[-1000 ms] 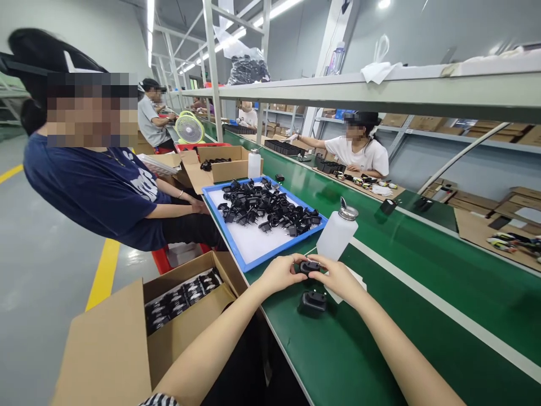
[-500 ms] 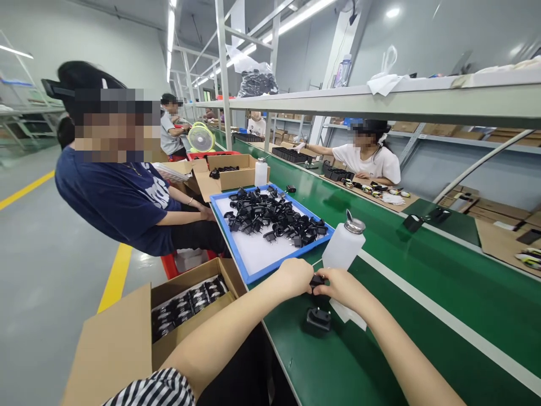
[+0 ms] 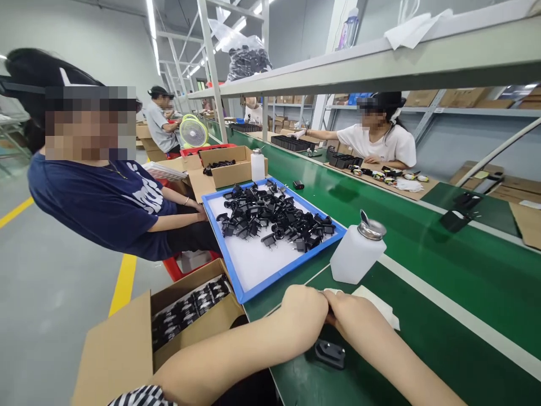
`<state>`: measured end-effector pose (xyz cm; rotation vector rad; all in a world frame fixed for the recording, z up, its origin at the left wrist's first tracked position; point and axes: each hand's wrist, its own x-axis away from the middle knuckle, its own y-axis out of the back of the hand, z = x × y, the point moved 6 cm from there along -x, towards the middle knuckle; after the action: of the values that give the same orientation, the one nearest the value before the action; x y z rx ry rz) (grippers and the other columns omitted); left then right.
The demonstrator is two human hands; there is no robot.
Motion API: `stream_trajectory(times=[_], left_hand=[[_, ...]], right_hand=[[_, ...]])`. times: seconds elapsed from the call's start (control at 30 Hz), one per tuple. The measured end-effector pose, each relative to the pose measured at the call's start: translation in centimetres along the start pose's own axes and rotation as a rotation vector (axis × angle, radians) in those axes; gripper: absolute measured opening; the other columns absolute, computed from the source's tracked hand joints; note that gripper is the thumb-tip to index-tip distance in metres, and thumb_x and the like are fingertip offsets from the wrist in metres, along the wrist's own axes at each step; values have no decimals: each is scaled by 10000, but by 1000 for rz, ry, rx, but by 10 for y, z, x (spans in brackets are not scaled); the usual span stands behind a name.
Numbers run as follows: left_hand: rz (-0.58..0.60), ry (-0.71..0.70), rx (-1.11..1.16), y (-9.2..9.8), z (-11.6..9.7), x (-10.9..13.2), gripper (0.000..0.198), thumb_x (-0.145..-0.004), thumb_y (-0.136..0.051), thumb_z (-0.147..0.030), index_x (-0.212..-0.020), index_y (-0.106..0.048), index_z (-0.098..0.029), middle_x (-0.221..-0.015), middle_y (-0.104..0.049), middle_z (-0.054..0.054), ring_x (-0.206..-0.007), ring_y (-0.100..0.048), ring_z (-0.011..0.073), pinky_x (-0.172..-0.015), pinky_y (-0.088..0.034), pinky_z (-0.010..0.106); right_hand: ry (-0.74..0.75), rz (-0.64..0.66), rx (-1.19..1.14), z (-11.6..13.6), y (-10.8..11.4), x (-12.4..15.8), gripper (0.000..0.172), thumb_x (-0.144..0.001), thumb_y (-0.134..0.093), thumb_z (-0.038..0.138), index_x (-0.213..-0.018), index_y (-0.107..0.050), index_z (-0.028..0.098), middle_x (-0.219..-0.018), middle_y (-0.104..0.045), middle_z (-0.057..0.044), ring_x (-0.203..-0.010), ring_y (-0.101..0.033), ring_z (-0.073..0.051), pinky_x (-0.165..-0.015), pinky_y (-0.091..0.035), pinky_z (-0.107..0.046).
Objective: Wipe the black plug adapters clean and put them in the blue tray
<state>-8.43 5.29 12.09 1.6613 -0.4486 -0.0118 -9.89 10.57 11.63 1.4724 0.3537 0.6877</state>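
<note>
My left hand (image 3: 306, 310) and my right hand (image 3: 353, 313) meet over the green bench, both closed. The black plug adapter between their fingers is almost wholly hidden by the hands now; half a second earlier it shows there. Another black plug adapter (image 3: 329, 353) lies on the bench just below my hands, its pins upward. A white wipe (image 3: 378, 304) lies partly under my right hand, and a bit of white shows at the fingertips. Beyond the hands stands a white pump bottle (image 3: 357, 256) with a metal top.
A blue-rimmed tray (image 3: 249, 294) heaped with black plug adapters (image 3: 279, 217) sits ahead-left. An open carton (image 3: 220, 316) of packed black parts stands low at left. A co-worker in navy (image 3: 105, 208) sits beside the tray; another (image 3: 380, 138) works across the green belt (image 3: 443, 282).
The view has shifted, so the tray, bottle and lower adapter appear moved. My hands have drawn closer together and turned, covering the adapter they hold.
</note>
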Motion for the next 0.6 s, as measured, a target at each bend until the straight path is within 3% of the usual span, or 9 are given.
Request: stream_trajectory(times=[0.2, 0.4, 0.47, 0.6], left_hand=[[-40, -82, 0, 8, 15, -4, 253, -684, -468, -328, -756, -588, -118, -694, -598, 107, -673, -564, 243, -546, -423, 290], [183, -56, 18, 11, 15, -17, 307, -607, -584, -332, -809, -600, -101, -693, -599, 110, -679, -565, 233, -541, -408, 251], [209, -72, 19, 9, 14, -19, 320, -597, -590, -332, -814, -600, -98, -685, -598, 107, -669, -563, 233, -530, -400, 251], [78, -112, 79, 2, 20, -16, 316, -650, -512, -382, -798, -600, -116, -690, -596, 95, -661, -555, 222, -520, -383, 251]], right_hand=[[8, 67, -130, -12, 2, -13, 29, -626, -538, 210, -647, -541, 190, -640, -579, -21, -596, -537, -188, -451, -307, -227], [-2, 114, -334, -21, 1, -19, 95, -589, -579, 253, -665, -571, 198, -596, -563, 10, -567, -516, -163, -438, -308, -213], [-2, 104, -378, -22, -1, -18, 115, -589, -581, 250, -692, -578, 198, -626, -575, 10, -596, -523, -166, -470, -336, -218], [42, -15, -434, -26, -5, -12, 237, -628, -561, 300, -851, -573, 220, -802, -588, -11, -737, -528, -183, -587, -382, -245]])
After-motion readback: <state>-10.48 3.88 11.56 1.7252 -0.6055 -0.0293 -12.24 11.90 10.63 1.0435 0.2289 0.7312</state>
